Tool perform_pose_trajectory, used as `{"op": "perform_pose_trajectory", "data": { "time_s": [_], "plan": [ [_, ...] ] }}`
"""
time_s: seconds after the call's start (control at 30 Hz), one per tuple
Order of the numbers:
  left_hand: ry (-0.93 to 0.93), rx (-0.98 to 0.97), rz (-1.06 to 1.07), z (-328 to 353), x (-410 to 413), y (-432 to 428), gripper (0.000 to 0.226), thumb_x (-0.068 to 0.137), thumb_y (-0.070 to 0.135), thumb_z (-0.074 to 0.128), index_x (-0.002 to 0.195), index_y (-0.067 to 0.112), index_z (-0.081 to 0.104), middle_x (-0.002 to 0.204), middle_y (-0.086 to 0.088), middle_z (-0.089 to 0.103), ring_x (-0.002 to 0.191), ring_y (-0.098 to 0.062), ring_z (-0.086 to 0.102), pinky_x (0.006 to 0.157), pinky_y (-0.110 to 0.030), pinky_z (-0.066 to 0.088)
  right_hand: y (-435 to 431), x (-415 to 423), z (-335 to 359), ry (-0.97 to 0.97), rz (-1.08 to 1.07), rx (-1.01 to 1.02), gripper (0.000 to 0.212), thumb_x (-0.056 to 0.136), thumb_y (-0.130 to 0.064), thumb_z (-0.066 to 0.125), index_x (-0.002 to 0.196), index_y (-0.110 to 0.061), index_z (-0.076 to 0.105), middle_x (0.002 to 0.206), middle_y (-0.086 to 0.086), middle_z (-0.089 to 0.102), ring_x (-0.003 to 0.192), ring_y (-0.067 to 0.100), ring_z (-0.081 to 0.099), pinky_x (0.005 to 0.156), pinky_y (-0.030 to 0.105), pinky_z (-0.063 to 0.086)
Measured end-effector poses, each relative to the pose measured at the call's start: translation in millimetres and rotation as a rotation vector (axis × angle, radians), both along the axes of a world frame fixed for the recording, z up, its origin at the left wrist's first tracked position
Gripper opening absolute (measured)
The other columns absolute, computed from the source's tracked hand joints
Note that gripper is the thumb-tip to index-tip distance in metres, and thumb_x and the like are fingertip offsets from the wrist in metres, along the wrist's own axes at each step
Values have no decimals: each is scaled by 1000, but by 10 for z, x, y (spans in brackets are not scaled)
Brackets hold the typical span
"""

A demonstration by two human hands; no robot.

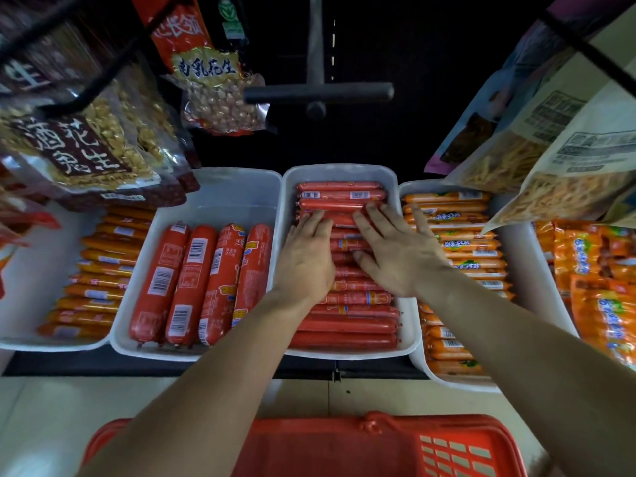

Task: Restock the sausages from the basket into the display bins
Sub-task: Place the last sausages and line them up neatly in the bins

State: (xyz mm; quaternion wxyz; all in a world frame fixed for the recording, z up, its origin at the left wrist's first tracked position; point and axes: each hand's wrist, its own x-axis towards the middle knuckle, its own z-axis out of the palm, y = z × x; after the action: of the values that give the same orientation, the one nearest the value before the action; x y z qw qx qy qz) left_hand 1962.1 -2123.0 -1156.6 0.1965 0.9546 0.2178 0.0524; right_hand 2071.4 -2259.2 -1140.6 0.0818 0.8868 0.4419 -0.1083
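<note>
Shelving [206,365] carries the bin [287,201]; red sausages [347,325] lie crosswise beneath the fingers [373,215]. Left hand [306,259] and right hand [395,256], equally near, press flat, gripping nothing.

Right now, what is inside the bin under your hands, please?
Thin red sausages stacked crosswise fill the bin. The left hand and right hand press flat, covering the middle ones.

The middle white bin [288,215] looks like smooth plastic, a little matt. Inside it the slim red sausages [347,325] have a glossy film skin. The thick red sausages [179,280] left of this bin shine the same way, and so do the orange sausages [457,242] right of it. Above and left of it hang peanut bags [213,98] of clear, shiny, wrinkled plastic. In front of it the red basket [395,438] is hard plastic, dully glossy.
</note>
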Motion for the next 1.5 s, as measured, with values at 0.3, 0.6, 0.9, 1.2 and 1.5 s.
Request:
{"op": "perform_pose_trajectory", "data": {
  "time_s": [0.3,0.6,0.9,1.2,1.5],
  "plan": [
    [355,30,-117,-54,124,84,84,98,10,45,155,16,-16,163,-3,-23,151,-23,-17,125,-43,1,145,-40,-31,2,-60,-56,79,95,-66,12,159,-23,-6,167,6,-6,153,25,-11,120,56,-10],
    [185,-319,127,27,-136,-150,89,96,4,52,158,21,-10,163,1,-23,151,-21,-19,124,-39,3,197,-99,-70,-67,-63,-148,65,101,-55,10,156,-31,-15,167,1,-12,153,28,-9,117,59,-14],
    [-36,-348,143,293,-884,-295,59,101,9,43,157,20,27,164,3,23,147,-12,29,117,-17,17,-205,-424,121,72,107,170,72,94,-62,13,158,-30,14,164,-2,21,151,20,17,123,45,2],
    [-3,-217,132,308,-1226,70,52,99,21,55,149,19,42,161,8,28,147,-11,27,116,-27,25,-158,-561,-11,0,250,-134,77,90,-75,2,155,-38,-16,166,-9,-8,152,27,-8,118,58,-9],
    [358,57,-82,138,-941,198,88,92,63,50,156,40,-6,156,8,-37,143,-19,-35,121,-44,-11,-130,-523,-3,28,212,-160,82,89,-74,0,154,-29,-21,161,1,-29,151,22,-19,121,53,-9]
  ]
}}
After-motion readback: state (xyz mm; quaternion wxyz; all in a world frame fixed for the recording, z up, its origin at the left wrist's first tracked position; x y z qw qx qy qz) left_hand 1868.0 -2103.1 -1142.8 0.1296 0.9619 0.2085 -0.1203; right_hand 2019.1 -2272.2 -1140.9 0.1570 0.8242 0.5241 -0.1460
